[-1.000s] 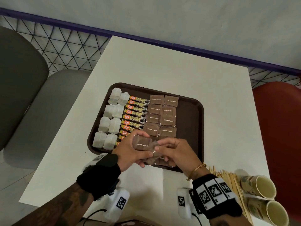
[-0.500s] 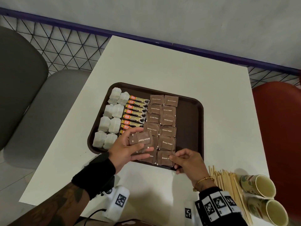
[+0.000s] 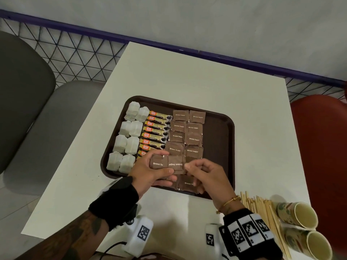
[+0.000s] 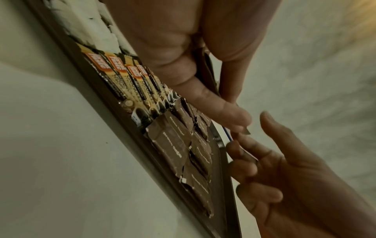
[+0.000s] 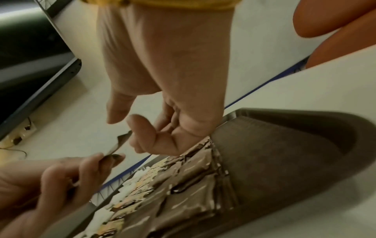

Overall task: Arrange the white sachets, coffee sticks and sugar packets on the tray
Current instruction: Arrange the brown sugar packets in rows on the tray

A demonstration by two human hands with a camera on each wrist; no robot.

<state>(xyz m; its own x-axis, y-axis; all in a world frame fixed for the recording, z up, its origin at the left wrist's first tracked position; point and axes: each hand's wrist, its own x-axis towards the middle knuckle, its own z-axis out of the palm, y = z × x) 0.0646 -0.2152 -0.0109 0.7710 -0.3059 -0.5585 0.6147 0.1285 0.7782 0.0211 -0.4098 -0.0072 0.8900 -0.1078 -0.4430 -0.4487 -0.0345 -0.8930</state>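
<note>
A dark brown tray (image 3: 231,147) holds white sachets (image 3: 129,136) in its left columns, coffee sticks (image 3: 155,132) in the middle and brown sugar packets (image 3: 187,136) in two columns to their right. My left hand (image 3: 163,162) grips a small fanned stack of brown sugar packets (image 3: 176,165) above the tray's near edge. In the left wrist view the stack (image 4: 207,72) sits between thumb and fingers. My right hand (image 3: 190,166) is at the stack's right edge. In the right wrist view its thumb and forefinger (image 5: 126,120) stand apart just above a packet's corner (image 5: 121,143).
Wooden stirrers (image 3: 262,209) and two paper cups (image 3: 300,214) lie at the table's near right corner. The tray's right strip (image 3: 217,143) is bare. A grey chair (image 3: 28,109) stands to the left and a red chair (image 3: 323,147) to the right.
Half a second ago my right hand was lower, at a packet by the tray's near edge. It has come back up to the stack in my left hand, which has shifted slightly right.
</note>
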